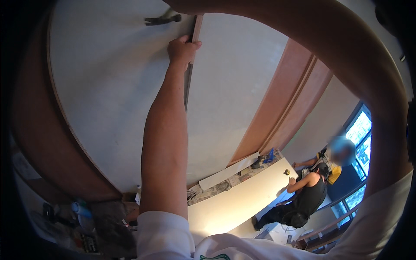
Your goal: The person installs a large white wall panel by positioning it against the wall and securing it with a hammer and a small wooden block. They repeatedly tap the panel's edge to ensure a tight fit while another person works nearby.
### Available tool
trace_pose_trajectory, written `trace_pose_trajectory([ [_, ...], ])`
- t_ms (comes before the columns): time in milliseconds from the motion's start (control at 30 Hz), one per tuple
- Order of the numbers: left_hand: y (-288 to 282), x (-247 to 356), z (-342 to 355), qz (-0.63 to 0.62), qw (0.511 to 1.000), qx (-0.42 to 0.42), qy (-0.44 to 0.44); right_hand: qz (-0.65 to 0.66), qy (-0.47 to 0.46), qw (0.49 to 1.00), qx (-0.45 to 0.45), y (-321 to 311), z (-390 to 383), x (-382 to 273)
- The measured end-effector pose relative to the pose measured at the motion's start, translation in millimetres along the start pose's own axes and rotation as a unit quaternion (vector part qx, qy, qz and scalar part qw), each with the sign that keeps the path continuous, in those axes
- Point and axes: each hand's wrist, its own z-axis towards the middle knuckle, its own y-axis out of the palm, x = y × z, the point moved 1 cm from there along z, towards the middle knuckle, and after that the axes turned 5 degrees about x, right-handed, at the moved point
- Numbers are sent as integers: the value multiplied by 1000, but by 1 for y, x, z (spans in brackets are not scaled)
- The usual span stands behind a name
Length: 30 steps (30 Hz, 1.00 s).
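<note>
So the person has a wood strip (197,28) up against the seam between two big pale panels, one (99,86) left of the strip and one (234,82) right of it. Left hand (184,50) is closed round the strip a bit below its top end, thumb and fingers wrapped on it. Just left of the strip's top there's a hammer (162,19), kinda blurry, its handle running up toward the right hand (178,4). That hand is mostly cut off, so can't tell how tight its grip is. Reddish-brown boards (277,95) stand further right of the strip. Well below the strip there's a long pale-topped bench (242,208) with papers (212,188) along one edge, and two other people, one in a dark sleeveless top (310,193), one in a yellow-and-dark shirt (333,171), are at its right end.
</note>
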Motion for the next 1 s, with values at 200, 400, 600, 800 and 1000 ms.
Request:
trace_pose_trajectory([
  [200, 6, 14, -20, 12, 1000, 5, 3, -15, 19, 998, -58, 11, -15, -7],
  [400, 13, 6, -10, 26, 1000, -12, 9, 36, 83, 996, -25, -15, -50, 42],
  [600, 16, 0, 5, -5, 999, 25, 22, 8, 150, 986, 75, -30, -86, 82],
  [800, 22, 24, 6, 21, 998, 25, 50, 0, 177, 982, 69, -24, -117, 100],
  [1000, 24, 52, 18, 10, 998, 23, 65, 2, 177, 983, 55, -25, -131, 103],
])
